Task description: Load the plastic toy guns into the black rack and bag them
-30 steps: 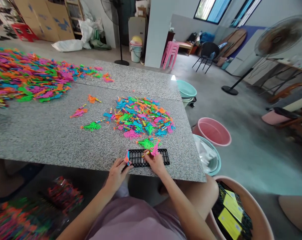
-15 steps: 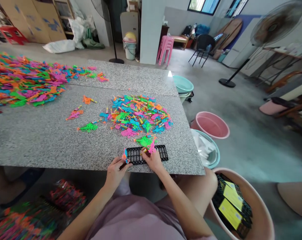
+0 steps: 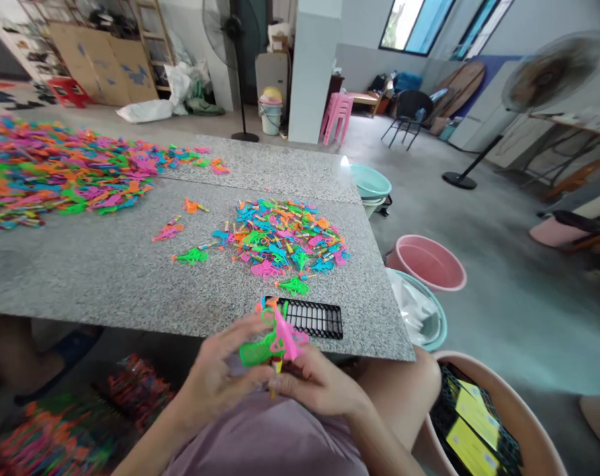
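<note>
In front of my lap, below the table edge, both hands are raised close together. My left hand (image 3: pixel 220 373) is closed around a green toy gun (image 3: pixel 254 352). My right hand (image 3: pixel 324 383) pinches a pink toy gun (image 3: pixel 290 336), which overlaps the green one. A small yellow-and-red tube (image 3: pixel 277 367) hangs between the fingertips; which toy it belongs to I cannot tell. Just beyond the hands, a black plastic grid rack (image 3: pixel 317 318) lies flat near the table's edge. At its left end is an orange-and-blue piece (image 3: pixel 268 303), partly hidden by the toys.
A heap of colourful toy guns (image 3: pixel 290 238) lies beyond the rack, with a single green toy gun (image 3: pixel 294 285) nearer. A larger heap (image 3: pixel 66 165) covers the table's far left. At right stand a pink basin (image 3: pixel 428 261) and a tub (image 3: pixel 532 410) holding black racks and yellow cards.
Both hands have come up off the rack toward my body. My left hand has left the rack's end and now holds a green toy gun; the pink one remains in my right.
</note>
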Tool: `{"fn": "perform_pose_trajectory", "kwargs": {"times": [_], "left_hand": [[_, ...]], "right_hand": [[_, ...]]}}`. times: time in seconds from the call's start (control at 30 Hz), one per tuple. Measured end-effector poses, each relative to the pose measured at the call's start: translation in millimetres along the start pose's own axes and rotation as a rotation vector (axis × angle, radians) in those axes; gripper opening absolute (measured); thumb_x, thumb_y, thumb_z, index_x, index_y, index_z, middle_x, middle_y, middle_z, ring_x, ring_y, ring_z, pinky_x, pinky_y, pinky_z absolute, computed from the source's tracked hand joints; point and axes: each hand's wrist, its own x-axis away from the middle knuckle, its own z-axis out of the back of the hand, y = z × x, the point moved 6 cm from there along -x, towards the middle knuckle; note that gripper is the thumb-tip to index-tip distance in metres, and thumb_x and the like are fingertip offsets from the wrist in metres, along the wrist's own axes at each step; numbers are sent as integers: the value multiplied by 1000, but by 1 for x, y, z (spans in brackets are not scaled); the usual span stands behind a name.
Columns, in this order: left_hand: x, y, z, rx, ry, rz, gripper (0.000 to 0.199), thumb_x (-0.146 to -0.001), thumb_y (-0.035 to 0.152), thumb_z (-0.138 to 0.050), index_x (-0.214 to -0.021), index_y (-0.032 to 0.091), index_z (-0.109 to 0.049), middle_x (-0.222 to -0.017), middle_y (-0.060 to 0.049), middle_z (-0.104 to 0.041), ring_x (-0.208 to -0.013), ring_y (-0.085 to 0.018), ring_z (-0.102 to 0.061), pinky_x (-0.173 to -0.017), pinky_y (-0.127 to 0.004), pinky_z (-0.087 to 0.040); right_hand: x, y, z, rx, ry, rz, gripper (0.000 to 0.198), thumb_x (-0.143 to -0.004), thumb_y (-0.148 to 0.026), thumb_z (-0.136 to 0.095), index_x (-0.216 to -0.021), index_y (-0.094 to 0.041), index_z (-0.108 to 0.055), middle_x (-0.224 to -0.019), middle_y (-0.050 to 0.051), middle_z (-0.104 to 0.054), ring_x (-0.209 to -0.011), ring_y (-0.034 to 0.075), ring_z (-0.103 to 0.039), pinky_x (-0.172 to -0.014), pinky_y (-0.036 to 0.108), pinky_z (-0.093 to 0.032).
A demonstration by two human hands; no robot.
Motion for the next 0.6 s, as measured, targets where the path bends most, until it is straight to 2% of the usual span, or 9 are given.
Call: {"fn": "perform_pose_trajectory", "kwargs": {"times": [0.07, 0.17, 0.27, 0.33, 0.4, 0.43, 0.5, 0.6], "left_hand": [[-1, 10, -18, 108, -101, 93, 26, -82, 37, -75, -103, 21, -78, -99, -7, -78, -90, -24, -73, -84, -33, -60], [6, 1, -32, 192, -26, 189, 22, -85, 39, -71, -87, 19, -80, -83, -6, -77, -75, -20, -72, -73, -27, -59], [19, -14, -37, 169, 48, 216, 24, -84, 40, -71, -85, 17, -78, -79, -5, -76, -72, -19, -70, -65, -23, -55], [27, -22, -39, 173, 69, 241, 26, -85, 41, -69, -91, 17, -78, -82, -6, -76, -74, -19, -69, -67, -23, -54], [33, -29, -45, 194, 36, 258, 29, -87, 42, -68, -92, 15, -77, -83, -7, -75, -76, -19, -68, -69, -25, -54], [37, -33, -49, 199, 9, 259, 30, -87, 43, -67, -90, 15, -77, -81, -7, -74, -74, -19, -67, -68, -24, -53], [43, -45, -58, 190, -30, 254, 33, -87, 46, -67, -84, 14, -75, -74, -6, -71, -67, -17, -63, -63, -23, -50], [49, -66, -61, 115, -2, 230, 36, -89, 50, -64, -86, 15, -75, -68, -4, -68, -60, -15, -60, -57, -22, -46]], "right_hand": [[0, 0, -3, 174, 100, 25, 29, -97, -45, -58, -95, -19, -69, -92, 4, -65, -86, 16, -59, -80, 28, -49], [7, 19, 1, 287, 356, -19, 28, -90, -45, -68, -84, -18, -71, -101, 8, -67, -97, 20, -61, -84, 30, -48], [18, 40, 0, 314, 584, -52, 32, -84, -48, -73, -76, -18, -69, -89, 7, -66, -80, 17, -60, -70, 27, -49], [26, 48, -2, 356, 726, -63, 29, -80, -46, -76, -85, -18, -69, -84, 4, -65, -72, 16, -58, -63, 26, -48], [30, 50, -6, 402, 781, -42, 33, -77, -41, -80, -97, -18, -68, -85, 3, -67, -72, 16, -59, -63, 25, -49], [31, 51, -7, 425, 774, -17, 30, -78, -39, -79, -97, -19, -67, -84, 3, -67, -71, 16, -59, -63, 25, -49], [30, 54, -10, 478, 726, 41, 19, -84, -38, -73, -81, -20, -66, -73, 0, -65, -64, 14, -57, -59, 23, -47], [30, 66, -8, 539, 732, 87, 31, -87, -40, -70, -64, -21, -59, -58, -1, -58, -53, 13, -53, -52, 22, -45]]}}
